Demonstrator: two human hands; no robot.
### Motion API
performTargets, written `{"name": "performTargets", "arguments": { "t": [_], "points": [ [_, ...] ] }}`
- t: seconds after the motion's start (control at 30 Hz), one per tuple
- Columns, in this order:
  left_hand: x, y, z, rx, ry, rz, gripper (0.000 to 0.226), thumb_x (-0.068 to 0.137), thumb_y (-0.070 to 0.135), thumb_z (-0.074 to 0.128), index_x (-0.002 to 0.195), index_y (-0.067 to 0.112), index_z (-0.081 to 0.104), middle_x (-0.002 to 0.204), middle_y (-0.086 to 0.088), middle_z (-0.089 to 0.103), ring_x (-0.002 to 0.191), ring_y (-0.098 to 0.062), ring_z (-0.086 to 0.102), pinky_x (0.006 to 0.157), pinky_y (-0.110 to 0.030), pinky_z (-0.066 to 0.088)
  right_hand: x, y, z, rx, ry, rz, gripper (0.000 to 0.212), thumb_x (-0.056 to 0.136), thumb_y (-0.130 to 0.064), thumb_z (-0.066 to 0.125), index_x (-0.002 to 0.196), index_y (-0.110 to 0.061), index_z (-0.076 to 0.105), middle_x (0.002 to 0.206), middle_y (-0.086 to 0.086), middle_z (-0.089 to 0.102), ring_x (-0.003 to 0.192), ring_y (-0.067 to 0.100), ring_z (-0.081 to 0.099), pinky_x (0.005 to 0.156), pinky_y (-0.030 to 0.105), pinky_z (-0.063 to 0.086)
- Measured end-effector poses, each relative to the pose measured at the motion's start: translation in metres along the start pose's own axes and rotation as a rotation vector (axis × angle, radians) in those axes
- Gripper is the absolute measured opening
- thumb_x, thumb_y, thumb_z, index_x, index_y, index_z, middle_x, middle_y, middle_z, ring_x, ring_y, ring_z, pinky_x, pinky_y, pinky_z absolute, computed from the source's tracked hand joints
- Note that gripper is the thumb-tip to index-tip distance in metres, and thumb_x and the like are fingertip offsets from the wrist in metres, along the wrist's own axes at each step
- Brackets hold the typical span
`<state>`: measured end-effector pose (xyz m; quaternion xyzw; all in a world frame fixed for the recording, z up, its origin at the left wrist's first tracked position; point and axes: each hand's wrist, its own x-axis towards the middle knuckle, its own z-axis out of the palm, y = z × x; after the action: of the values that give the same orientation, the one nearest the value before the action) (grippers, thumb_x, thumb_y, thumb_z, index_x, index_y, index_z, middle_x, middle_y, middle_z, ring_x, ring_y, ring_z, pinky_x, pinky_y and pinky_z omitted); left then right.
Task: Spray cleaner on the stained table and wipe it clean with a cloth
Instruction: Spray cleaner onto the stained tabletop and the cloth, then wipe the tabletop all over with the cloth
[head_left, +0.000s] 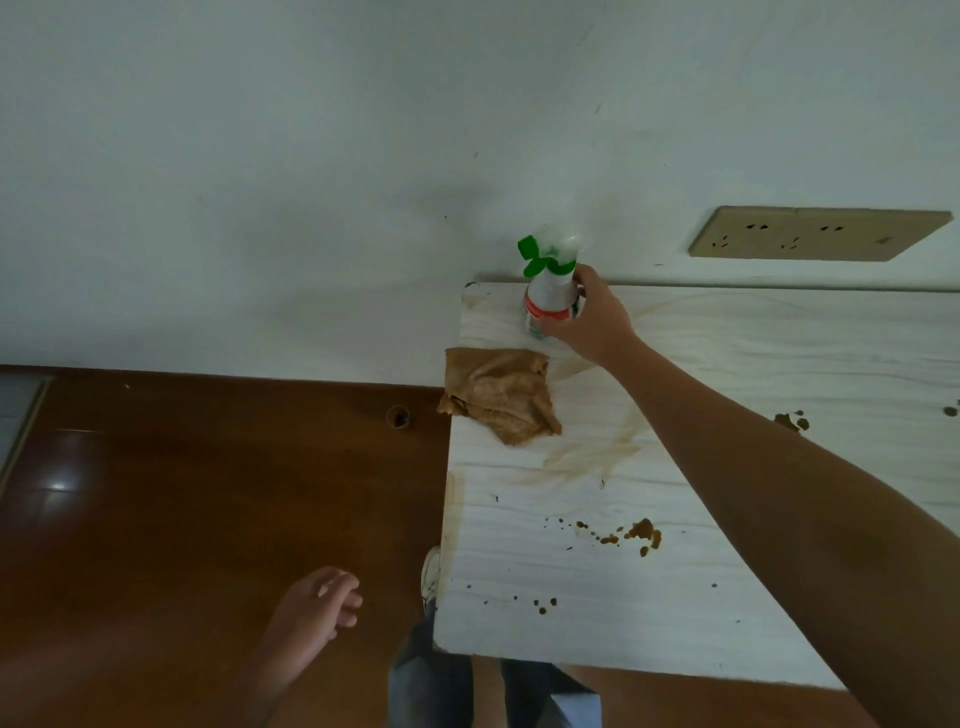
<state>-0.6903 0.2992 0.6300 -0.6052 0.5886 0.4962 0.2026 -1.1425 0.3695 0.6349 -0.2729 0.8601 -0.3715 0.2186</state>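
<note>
The person's right hand (589, 317) reaches across the white table (737, 364) and grips the spray bottle (549, 293), with fingers and thumb curled round its white body just below the green trigger head. The bottle stands upright at the far left corner of the table, close to the wall (311, 156); whether its base rests on the surface or is slightly raised cannot be told. Just near of the bottle lies a crumpled brown cloth (500, 396), its left part hanging a little over the table's left edge, with no hand on it. A pale brown smear (587, 452) spreads across the table just to the right and near side of the cloth, under the outstretched forearm. Darker brown stains (643, 535) sit in a cluster nearer the person, with smaller drops scattered toward the near edge and another blot further right. The left hand (318, 605) hangs off the table to the left, above the dark wooden floor (182, 493), with fingers loosely curled and holding nothing. A white shoe (431, 571) and blue jeans (431, 675) show beside the table's near left corner. A beige socket panel (815, 234) is on the wall to the far right.
</note>
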Motion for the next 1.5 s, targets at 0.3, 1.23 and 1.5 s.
{"name": "performTargets", "arguments": {
  "t": [0.3, 1.23, 1.5],
  "points": [
    [0.01, -0.021, -0.015, -0.086, 0.025, 0.05, 0.018, 0.106, 0.025, 0.051, 0.106, 0.016, 0.066, 0.102, -0.006, 0.073, 0.091, -0.025, 0.071, 0.072, -0.029, 0.05, -0.033, -0.058, 0.037, -0.009, -0.011, -0.201, 0.075, 0.065, -0.061, 0.075, 0.128, -0.027, 0.052, 0.118, -0.007, 0.06, 0.097, 0.008, 0.06, 0.084, 0.03, 0.056],
    [0.465, -0.191, -0.183, 0.095, -0.101, 0.101, 0.018, 0.105, 0.031, 0.049, 0.103, 0.025, 0.066, 0.1, 0.004, 0.074, 0.091, -0.015, 0.073, 0.077, -0.031, 0.053, -0.063, 0.125, 0.619, -0.001, -0.014, 0.509, 0.059, 0.077, -0.045, 0.081, 0.125, -0.025, 0.052, 0.11, -0.012, 0.062, 0.095, 0.01, 0.06, 0.079, 0.03, 0.051],
    [0.605, -0.249, -0.116, 0.155, -0.111, 0.072, 0.018, 0.106, 0.03, 0.048, 0.099, 0.027, 0.065, 0.101, 0.003, 0.074, 0.091, -0.017, 0.072, 0.09, -0.041, 0.056, -0.016, 0.256, 0.732, -0.072, -0.053, 0.448, 0.073, 0.073, -0.047, 0.083, 0.133, -0.026, 0.048, 0.126, -0.006, 0.063, 0.113, 0.017, 0.061, 0.092, 0.035, 0.052]
  ]
}}
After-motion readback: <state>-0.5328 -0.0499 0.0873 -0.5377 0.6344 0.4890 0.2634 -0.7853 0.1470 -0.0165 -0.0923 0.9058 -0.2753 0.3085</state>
